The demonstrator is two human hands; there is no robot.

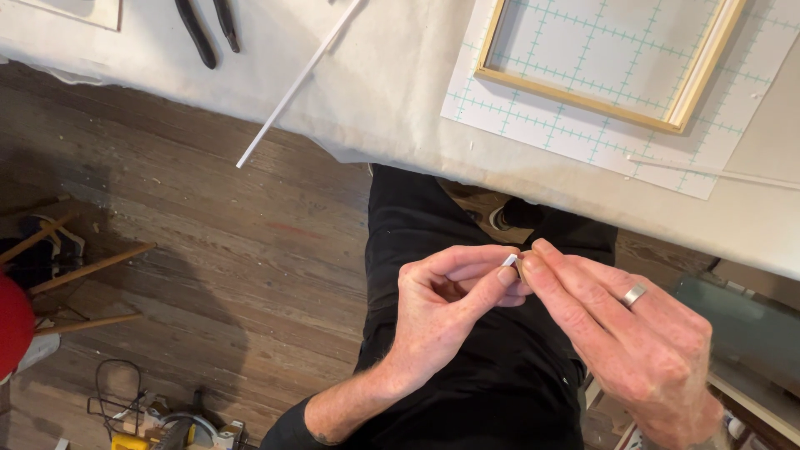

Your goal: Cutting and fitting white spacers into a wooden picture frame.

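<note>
A worn plank floor [208, 250] filled the left and near part of the view, and a bench [392, 100] under a pale cloth ran across the far side. On the bench at the right lay a white mat with a green grid [725, 108], and on the mat sat a light wooden frame [696, 79]. Left of it a long thin white strip [296, 83] stuck out past the bench edge over the floor, and further left the dark handles of a pair of pliers [200, 37] showed at the far edge. Another thin white strip [708, 171] lay across the mat's near right corner.

Below the bench edge, over black trousers [467, 375], the left hand [437, 308] and the right hand [633, 333], which wore a ring [634, 294], met fingertip to fingertip. A small white piece [509, 260] sat between them, pinched by the left thumb and forefinger, with the right fingers closed against it from the other side. At the near left stood wooden legs [83, 275], a red round object [12, 325] and a power saw [183, 429].
</note>
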